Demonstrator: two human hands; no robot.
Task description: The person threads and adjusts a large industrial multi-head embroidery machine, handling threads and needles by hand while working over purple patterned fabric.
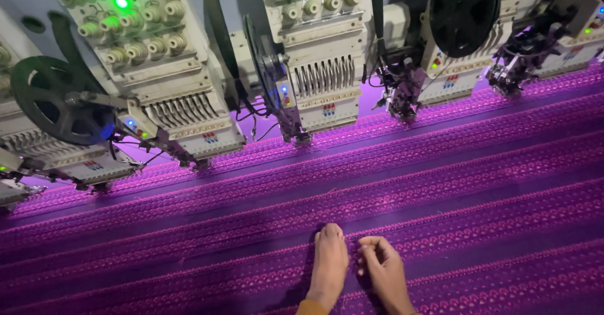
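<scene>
Purple embroidered fabric [440, 183] is stretched flat across the whole machine bed, banded with pink stitched stripes running left to right. Both hands sit on it at the bottom edge of view, well short of the needle line.

Left hand [328, 264]: palm down, fingers together and pressed flat on the cloth, holding nothing. Right hand [384, 271]: just beside it, fingers curled in with tips pinched together at the fabric surface. It looks like it is nipping a loose thread or a fold, but the thing itself is too small to tell.

Embroidery heads [321, 82] stand in a row along the far side, needles down at the cloth. A green lamp [121, 2] is lit on the left head, so I judge the machine powered, possibly live.

Risks as I see them:
- Pinch-and-pull on the taut cloth could drag a stitched row out of line or pucker the stripe, since the fabric is under tension.
- Palm pressure from the left hand could shift the fabric against the frame, causing misregistration if the heads stitch.
- If the frame travels while the hands rest on it, fingers get carried toward the needles.
- The black sequin reels [56, 101] and thread paths hang close over the cloth; a tugged thread could snag there.
</scene>
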